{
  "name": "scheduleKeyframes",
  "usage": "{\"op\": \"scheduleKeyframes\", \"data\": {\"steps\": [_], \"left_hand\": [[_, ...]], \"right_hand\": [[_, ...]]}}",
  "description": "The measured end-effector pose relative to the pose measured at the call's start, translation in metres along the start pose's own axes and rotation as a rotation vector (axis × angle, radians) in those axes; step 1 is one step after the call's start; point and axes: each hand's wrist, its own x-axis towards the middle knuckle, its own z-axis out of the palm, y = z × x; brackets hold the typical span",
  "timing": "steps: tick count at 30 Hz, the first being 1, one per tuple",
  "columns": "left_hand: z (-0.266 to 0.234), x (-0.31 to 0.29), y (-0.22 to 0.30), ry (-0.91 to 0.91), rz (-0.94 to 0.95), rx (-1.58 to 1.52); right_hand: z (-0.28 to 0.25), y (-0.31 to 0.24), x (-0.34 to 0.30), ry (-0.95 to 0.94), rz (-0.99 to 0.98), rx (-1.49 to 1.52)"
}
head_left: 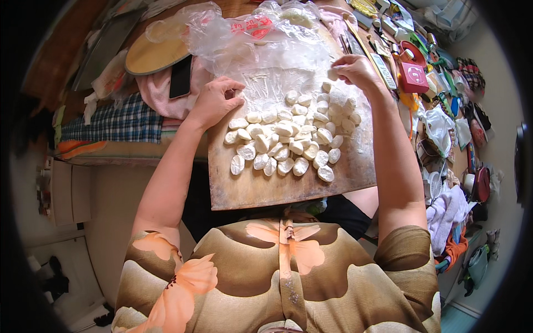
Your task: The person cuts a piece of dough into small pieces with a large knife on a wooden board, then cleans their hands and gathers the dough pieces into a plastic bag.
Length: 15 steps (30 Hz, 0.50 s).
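Note:
Many flattened, floury dough pieces (284, 129) lie spread and partly heaped on a wooden board (244, 191). At the heap's far left, my left hand (218, 101) is closed, with thumb and fingertips pinched at the near edge of a clear plastic bag (261, 53). My right hand (356, 72) hovers past the far right of the pieces, its fingers also pinched. Something small and whitish shows at its fingertips, but whether it is the bag's edge or a dough piece is unclear. The bag is crumpled, floury and wrinkled between my hands, with red print on it.
Left of the bag are a round yellowish disc (158, 54), a dark phone (180, 77) and a pink towel (152, 91). A pink box (413, 76) and much clutter fill the right side. The board's near edge is close to my lap.

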Motion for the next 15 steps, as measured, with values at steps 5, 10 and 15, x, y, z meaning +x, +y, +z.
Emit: {"op": "scheduleKeyframes", "data": {"steps": [5, 10, 15], "left_hand": [[0.003, -0.002, 0.003, -0.034, 0.014, 0.036], [0.000, -0.001, 0.010, -0.061, 0.012, -0.004], [0.000, 0.001, 0.011, -0.077, -0.029, 0.047]], "right_hand": [[-0.012, 0.032, 0.003, 0.071, 0.073, -0.138], [-0.012, 0.051, 0.007, 0.097, -0.070, -0.131], [-0.004, 0.039, -0.007, 0.027, -0.225, -0.391]]}}
